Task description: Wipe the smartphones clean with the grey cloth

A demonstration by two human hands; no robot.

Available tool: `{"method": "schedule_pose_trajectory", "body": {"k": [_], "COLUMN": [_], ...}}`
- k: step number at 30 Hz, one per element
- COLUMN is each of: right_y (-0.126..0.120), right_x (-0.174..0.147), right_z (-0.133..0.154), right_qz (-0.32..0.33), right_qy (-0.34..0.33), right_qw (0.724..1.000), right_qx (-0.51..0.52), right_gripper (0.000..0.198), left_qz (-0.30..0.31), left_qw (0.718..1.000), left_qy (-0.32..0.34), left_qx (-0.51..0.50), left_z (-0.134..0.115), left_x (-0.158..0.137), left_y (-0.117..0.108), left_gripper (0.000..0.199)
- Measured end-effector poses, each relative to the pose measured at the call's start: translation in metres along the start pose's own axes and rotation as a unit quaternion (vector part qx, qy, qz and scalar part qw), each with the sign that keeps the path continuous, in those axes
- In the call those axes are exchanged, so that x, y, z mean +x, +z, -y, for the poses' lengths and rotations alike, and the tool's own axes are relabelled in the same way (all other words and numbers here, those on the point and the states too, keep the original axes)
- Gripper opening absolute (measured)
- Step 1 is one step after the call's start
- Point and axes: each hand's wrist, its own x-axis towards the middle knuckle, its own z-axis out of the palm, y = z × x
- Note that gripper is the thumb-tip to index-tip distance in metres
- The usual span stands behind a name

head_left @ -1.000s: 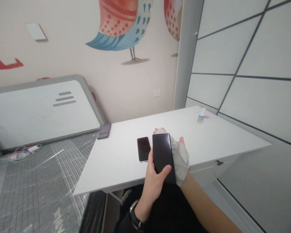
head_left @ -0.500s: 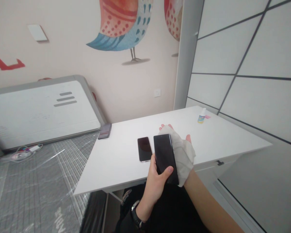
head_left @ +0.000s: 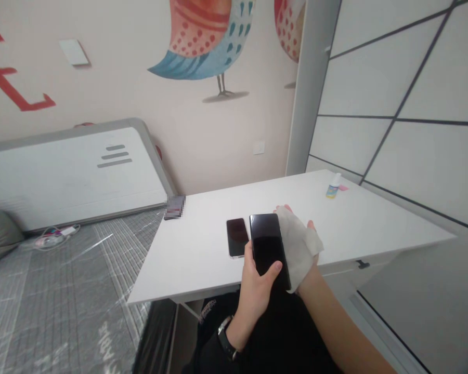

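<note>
The directions here are given as on a clock face with the black phone point(head_left: 268, 246) at its centre. The biggest thing is a white panel with grey border point(head_left: 62, 182), between nine and ten o'clock, against the wall. Next in size comes the white desk point(head_left: 195, 254); the black phone is held up near its front edge.

Then come the two hands. The left hand point(head_left: 257, 285), at about half past six, is closed around the lower part of the black phone, with the thumb pressed over its front. The right hand point(head_left: 311, 226), at three o'clock, is opened wide, and the pale cloth point(head_left: 298, 248) is spread over its palm, so that mostly the fingertips and the thumb are seen. The cloth is right beside the phone's edge; whether it touches the back cannot be told.

As far as one can judge, the handling is in its middle: the phone is already taken up and the cloth is already laid out on the palm, but neither is put down. How much is finished on the phone's hidden side is not visible.

The smaller phone point(head_left: 237, 238) lies on the desk between nine and ten o'clock, touched by no cloth. Smallest, near two o'clock, a bottle point(head_left: 333, 186) stands upright, with a pink piece point(head_left: 343, 188) just beside it.
</note>
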Motion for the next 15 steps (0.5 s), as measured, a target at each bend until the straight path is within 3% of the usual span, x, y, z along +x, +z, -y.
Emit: {"method": "schedule_pose_trajectory", "body": {"k": [10, 15], "right_y": [0.003, -0.012], "right_x": [0.010, 0.007], "right_z": [-0.003, -0.010], "right_qz": [0.025, 0.012], "right_qy": [-0.029, 0.023], "right_qw": [0.999, 1.000], "right_qx": [-0.009, -0.010], "right_gripper": [0.062, 0.060], "left_qz": [-0.010, -0.026], "left_qw": [0.999, 0.994], "left_qy": [-0.032, -0.028], "left_qx": [-0.037, -0.101], "left_z": [0.004, -0.005], "left_x": [0.002, 0.003], "left_y": [-0.002, -0.001], "left_gripper": [0.061, 0.062]}}
